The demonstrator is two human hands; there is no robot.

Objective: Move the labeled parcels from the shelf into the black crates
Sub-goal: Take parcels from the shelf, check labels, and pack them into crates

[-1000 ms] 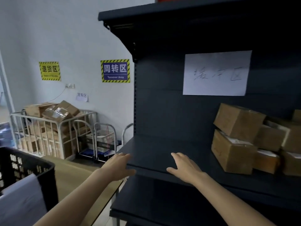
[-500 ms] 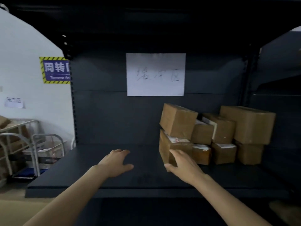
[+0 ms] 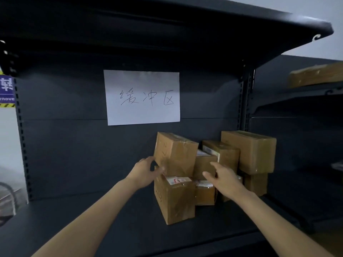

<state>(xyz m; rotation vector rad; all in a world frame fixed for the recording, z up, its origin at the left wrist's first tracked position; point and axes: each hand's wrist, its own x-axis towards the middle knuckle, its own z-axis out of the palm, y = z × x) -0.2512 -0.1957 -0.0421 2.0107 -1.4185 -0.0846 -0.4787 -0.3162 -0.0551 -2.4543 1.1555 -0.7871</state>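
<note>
Several taped cardboard parcels are piled on the dark shelf board (image 3: pixel 92 216), right of middle. A tilted top parcel (image 3: pixel 176 153) leans on a lower parcel (image 3: pixel 174 199) that carries a white label. My left hand (image 3: pixel 144 173) touches the lower left corner of the top parcel with spread fingers. My right hand (image 3: pixel 224 179) reaches with open fingers against a smaller parcel (image 3: pixel 204 164) in the middle of the pile. A big parcel (image 3: pixel 250 151) stands on the right. No black crate is in view.
A white paper sign (image 3: pixel 142 97) with handwriting hangs on the shelf's back panel. The upper shelf board (image 3: pixel 167 25) overhangs the pile. A neighbouring shelf at the right holds another parcel (image 3: pixel 315 75). A blue wall sign (image 3: pixel 6 89) shows at the left edge.
My view has swung right and closer to the shelf. Both hands moved forward and up from the shelf board to the parcel pile; the left hand now touches the top parcel.
</note>
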